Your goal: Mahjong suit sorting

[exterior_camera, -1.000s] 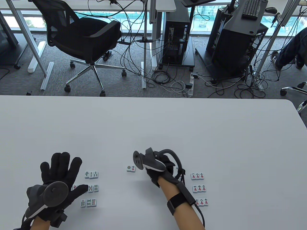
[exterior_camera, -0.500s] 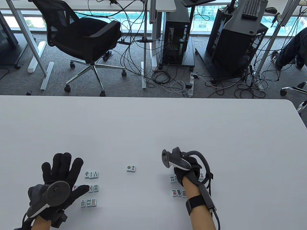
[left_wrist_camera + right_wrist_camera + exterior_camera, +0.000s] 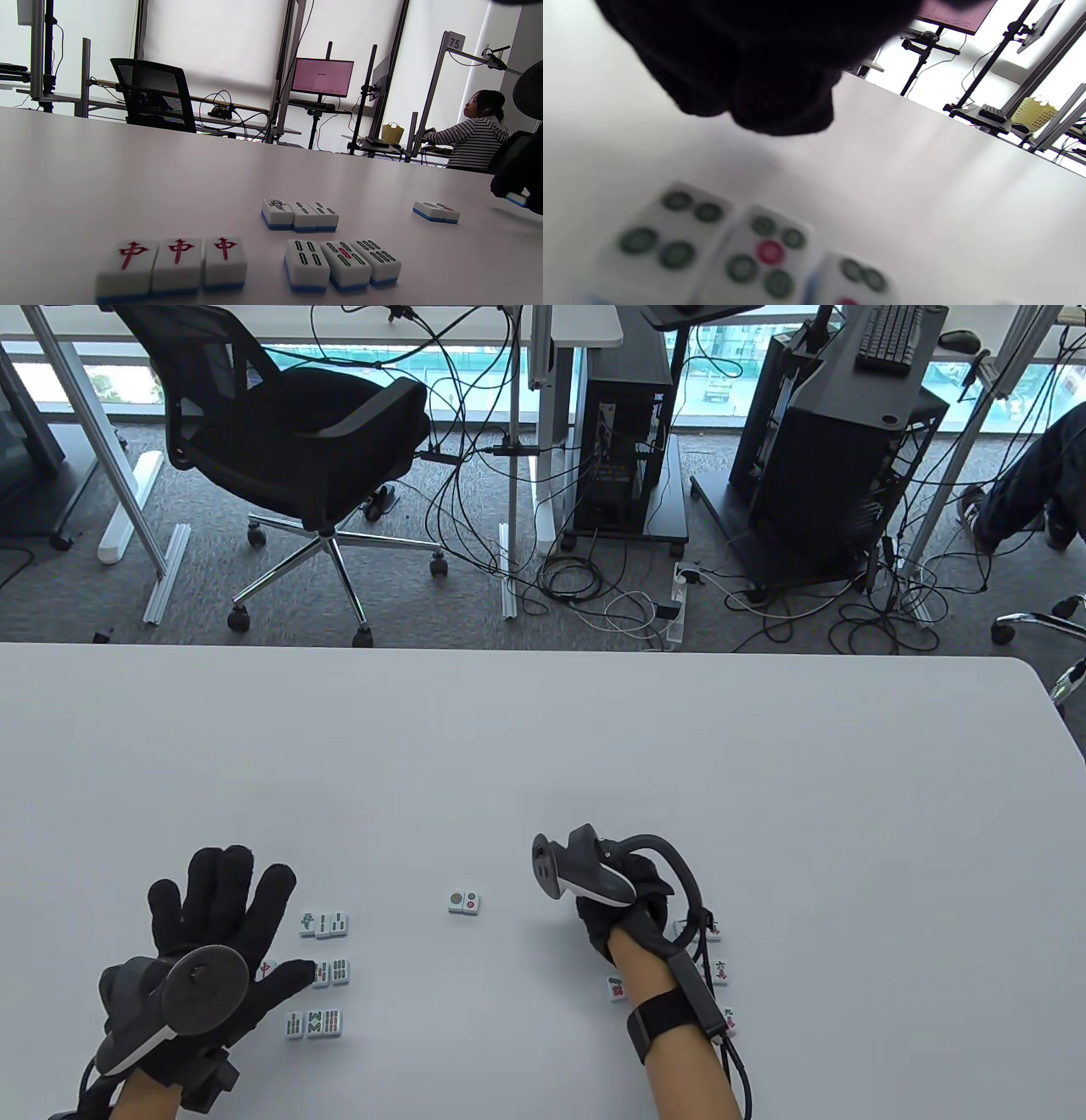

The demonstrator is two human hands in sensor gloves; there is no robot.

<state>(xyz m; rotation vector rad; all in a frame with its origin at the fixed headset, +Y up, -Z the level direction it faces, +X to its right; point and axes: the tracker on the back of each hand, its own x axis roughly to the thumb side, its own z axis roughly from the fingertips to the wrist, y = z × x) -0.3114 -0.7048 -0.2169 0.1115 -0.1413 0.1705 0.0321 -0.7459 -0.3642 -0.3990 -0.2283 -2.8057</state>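
Observation:
My left hand (image 3: 222, 912) lies flat with spread fingers beside three rows of bamboo tiles (image 3: 324, 973). Its thumb partly covers a row of red dragon tiles (image 3: 174, 264). A pair of dot tiles (image 3: 464, 902) lies alone mid-table. My right hand (image 3: 598, 929), fingers curled under its tracker, hovers over the dot tile group; one dot tile (image 3: 617, 987) shows beside the wrist. Below its fingers (image 3: 780, 97), a blurred row of dot tiles (image 3: 755, 250) lies on the table. Its fingertips (image 3: 515, 182) seem to pinch a blue-backed tile (image 3: 516, 199). Character tiles (image 3: 719, 971) lie partly hidden behind the forearm.
The white table (image 3: 543, 746) stretches far beyond the tiles. Past its far edge stand an office chair (image 3: 297, 432), computer towers and cables. A seated person in a striped shirt (image 3: 477, 135) works at another desk.
My right hand swung from beside the lone dot pair rightward onto the dot group, then came back a little to the left. The left hand stayed put.

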